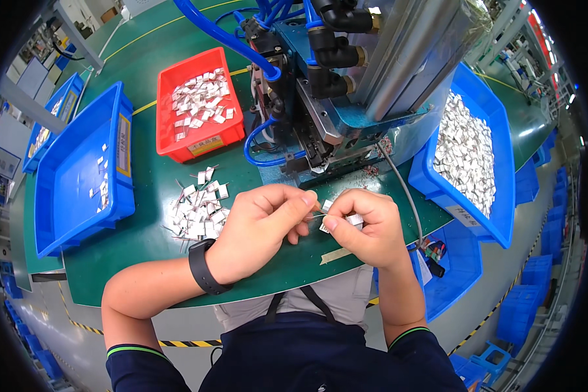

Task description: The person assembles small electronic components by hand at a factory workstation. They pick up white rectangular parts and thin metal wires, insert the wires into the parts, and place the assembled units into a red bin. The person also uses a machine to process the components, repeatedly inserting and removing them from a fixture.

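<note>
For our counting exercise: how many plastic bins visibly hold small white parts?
4: red bin left of the pneumatic machine, near-left blue bin, far-left blue bin, right-hand blue bin. More may be hidden.

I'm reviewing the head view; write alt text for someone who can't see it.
A person's left hand and right hand hold small white parts with thin leads over a green workbench, before a machine with blue hoses. A pile of similar parts lies to the left; a red bin beyond and a blue bin at right hold more.
</note>
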`<state>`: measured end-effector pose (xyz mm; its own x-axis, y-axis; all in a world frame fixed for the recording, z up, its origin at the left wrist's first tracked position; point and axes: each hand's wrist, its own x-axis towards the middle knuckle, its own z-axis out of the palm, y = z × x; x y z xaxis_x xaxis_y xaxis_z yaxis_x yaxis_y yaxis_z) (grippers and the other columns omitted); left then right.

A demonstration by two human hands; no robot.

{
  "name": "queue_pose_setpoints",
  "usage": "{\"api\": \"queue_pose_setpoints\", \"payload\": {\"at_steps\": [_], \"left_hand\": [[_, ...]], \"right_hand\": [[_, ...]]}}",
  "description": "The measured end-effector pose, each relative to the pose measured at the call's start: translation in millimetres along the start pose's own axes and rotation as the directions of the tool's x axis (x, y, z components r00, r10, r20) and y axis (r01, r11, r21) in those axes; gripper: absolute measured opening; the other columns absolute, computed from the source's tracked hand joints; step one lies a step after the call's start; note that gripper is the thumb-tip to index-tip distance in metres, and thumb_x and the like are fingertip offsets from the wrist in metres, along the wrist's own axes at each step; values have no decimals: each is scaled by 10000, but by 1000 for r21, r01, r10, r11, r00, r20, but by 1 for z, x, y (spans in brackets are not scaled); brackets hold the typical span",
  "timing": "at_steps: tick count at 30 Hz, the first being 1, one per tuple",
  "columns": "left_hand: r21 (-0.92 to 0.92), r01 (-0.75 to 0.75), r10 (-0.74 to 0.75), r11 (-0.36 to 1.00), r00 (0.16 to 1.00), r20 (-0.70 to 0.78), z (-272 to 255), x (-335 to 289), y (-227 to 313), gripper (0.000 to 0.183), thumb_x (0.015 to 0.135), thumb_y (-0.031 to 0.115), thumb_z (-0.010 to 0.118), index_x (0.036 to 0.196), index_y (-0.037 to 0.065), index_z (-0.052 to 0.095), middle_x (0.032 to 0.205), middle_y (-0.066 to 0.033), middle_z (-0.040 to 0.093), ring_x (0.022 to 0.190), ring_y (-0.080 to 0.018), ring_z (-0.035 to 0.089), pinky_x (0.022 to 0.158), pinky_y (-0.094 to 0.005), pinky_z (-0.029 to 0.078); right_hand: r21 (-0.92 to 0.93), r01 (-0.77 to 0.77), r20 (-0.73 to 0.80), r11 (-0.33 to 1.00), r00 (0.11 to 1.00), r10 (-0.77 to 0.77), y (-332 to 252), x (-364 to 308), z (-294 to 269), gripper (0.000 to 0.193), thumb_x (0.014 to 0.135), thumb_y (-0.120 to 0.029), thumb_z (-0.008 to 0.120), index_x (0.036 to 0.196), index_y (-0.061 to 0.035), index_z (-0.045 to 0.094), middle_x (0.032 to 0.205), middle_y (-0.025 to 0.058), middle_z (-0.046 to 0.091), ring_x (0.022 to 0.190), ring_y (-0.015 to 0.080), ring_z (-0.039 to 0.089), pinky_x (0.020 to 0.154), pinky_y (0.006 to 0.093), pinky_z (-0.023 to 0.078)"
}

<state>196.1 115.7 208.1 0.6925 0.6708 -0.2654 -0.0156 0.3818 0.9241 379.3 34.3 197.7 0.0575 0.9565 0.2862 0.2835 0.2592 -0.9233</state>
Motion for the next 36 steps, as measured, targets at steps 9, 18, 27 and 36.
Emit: {"api": "queue_pose_setpoints", "payload": {"at_steps": [9,18,27,36], "left_hand": [[92,-38,36,995,999,23,1,-4,0,173,942,145,600,988,-18,635,841,-46,628,717,-103,584,633,-238,476],[123,-14,10,992,999,31,4,-6,-2,175,937,132,612,1029,-17,620,860,-36,625,715,-88,579,634,-222,476],[133,-33,25,991,998,59,6,-7,-7,191,938,125,609,1060,-21,609,880,-37,621,746,-91,588,651,-226,486],[147,-40,32,988,998,58,6,-7,-6,194,941,129,604,1067,-18,609,874,-43,624,736,-90,585,647,-225,484]], "right_hand": [[-27,-17,-70,1000,997,15,0,-1,1,118,787,-79,712,748,-18,619,678,45,630,613,122,586,554,264,449],[-213,-31,-271,976,962,-28,-9,-3,-3,117,763,-62,716,723,-25,613,655,59,619,579,146,588,531,275,446],[-511,5,-415,859,874,-253,-5,14,-9,133,710,-17,721,691,-26,590,629,56,598,558,173,586,518,284,455],[-502,23,-398,865,882,-254,-4,9,-8,141,713,-18,727,690,-32,589,643,56,596,552,168,585,508,280,453]]}}
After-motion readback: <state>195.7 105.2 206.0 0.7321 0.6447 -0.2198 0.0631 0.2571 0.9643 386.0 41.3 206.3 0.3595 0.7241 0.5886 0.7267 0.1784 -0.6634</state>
